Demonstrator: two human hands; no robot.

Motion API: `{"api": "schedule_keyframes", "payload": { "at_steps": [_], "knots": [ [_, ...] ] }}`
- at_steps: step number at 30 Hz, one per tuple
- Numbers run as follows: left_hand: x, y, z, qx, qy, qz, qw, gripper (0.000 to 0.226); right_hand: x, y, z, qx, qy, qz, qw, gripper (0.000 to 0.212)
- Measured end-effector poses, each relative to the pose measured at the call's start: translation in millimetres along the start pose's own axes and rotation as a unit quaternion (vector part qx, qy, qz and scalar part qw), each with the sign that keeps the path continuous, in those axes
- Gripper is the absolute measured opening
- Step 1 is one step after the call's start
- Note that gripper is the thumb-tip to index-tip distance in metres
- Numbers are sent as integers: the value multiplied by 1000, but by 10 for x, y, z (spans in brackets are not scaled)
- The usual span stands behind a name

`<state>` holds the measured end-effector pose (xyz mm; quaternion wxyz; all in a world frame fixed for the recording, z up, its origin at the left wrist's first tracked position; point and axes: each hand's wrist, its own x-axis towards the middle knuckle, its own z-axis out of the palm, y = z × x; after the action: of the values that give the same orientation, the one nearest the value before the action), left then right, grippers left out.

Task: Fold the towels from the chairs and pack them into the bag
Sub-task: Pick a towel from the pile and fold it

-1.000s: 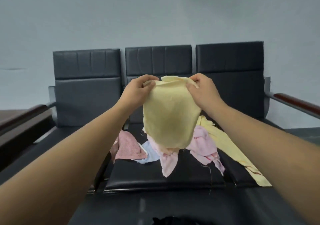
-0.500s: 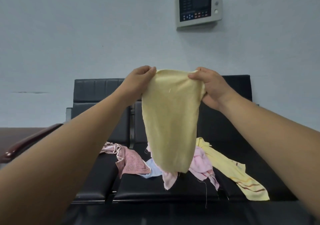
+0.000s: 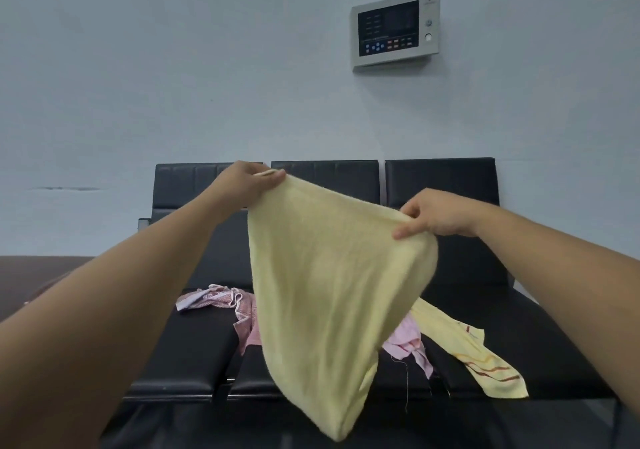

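Left hand [image 3: 250, 181] pinches one top corner of soft pale yellow towel [image 3: 329, 286]; right hand [image 3: 438, 218] pinches other. Towel hangs as limp fuzzy triangle above black padded chairs [image 3: 519, 327]. Crumpled pink towels [image 3: 221, 301], striped yellow towel [image 3: 481, 358] on seats behind it.

Pink towels [image 3: 405, 340] partly hidden behind yellow towel [image 3: 329, 293]. Panel [image 3: 394, 28] lettering too small to be read. Forearms [image 3: 104, 310] cut off by edges.

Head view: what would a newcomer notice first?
A pale yellow towel hangs centre frame, pinched along its top edge by the left hand and right hand. Behind it, loose towels, pink and yellow, lie on the black chairs. A control panel sits on the wall, upper right.
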<state>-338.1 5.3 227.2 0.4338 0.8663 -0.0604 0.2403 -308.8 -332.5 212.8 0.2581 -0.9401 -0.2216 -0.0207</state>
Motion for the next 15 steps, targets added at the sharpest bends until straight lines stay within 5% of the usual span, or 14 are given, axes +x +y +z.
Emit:
{"api": "schedule_keyframes", "payload": {
  "at_steps": [5,9,11,12,13,15],
  "knots": [
    [-20,-150,45,95,13,-26,995,24,27,149,70,8,37,40,998,33],
    [-28,-241,1,190,22,-58,980,31,21,300,53,-33,63,69,995,21],
    [-44,-211,6,153,31,-73,985,28,13,292,35,16,105,73,992,17],
    [-39,-180,17,50,35,-85,995,24,30,262,20,106,154,64,980,17],
    [-32,-121,21,-113,28,-95,989,21,52,215,-12,259,209,47,942,17],
    [-50,31,-42,-389,-36,-65,918,22,71,70,-111,575,268,-21,773,12]
  ]
}}
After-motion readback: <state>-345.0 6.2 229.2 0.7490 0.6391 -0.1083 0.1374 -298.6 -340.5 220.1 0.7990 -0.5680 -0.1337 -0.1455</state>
